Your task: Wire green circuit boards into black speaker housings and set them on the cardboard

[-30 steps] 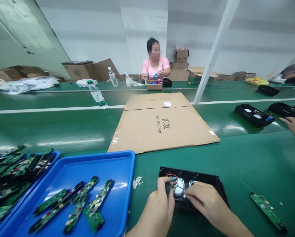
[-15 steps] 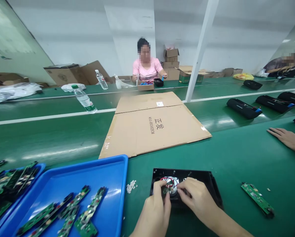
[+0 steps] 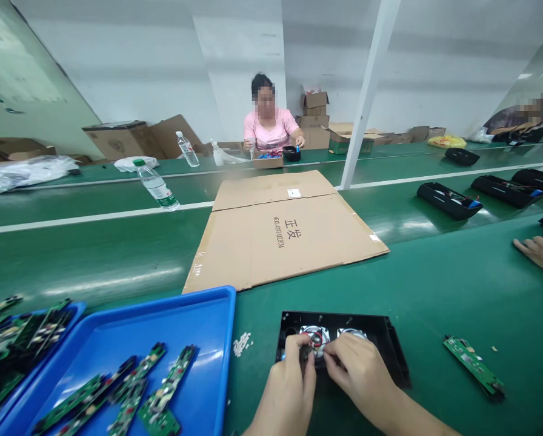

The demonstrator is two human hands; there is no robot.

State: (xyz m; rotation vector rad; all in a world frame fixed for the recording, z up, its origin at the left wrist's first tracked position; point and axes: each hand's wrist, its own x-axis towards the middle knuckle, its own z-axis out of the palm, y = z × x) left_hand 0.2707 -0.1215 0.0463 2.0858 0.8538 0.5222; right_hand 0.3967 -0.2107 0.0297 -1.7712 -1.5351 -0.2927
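Observation:
A black casing [image 3: 385, 345] with two round silver speakers [image 3: 314, 334] lies on the green bench in front of me. My left hand [image 3: 289, 381] pinches a small dark part over the casing's left side, too hidden to name. Close beside it, my right hand [image 3: 360, 369] has thumb and forefinger pressed together near red wires at the left speaker; what they hold is too small to make out. Small white pieces [image 3: 241, 344] lie left of the casing. A green circuit board [image 3: 474, 366] rests to the right.
Blue tray [image 3: 229, 339] with several circuit boards at left, a fuller one beyond it. Flat cardboard [image 3: 271, 236] lies ahead. Bottles [image 3: 157, 186] and black casings [image 3: 448, 200] stand farther back. A person [image 3: 271, 127] sits opposite; another person's hand [image 3: 542, 253] is at right.
My right hand has shifted slightly left, and more of the right speaker shows. The other person's hand at the right edge has moved right. The seated person's hand has lowered a little.

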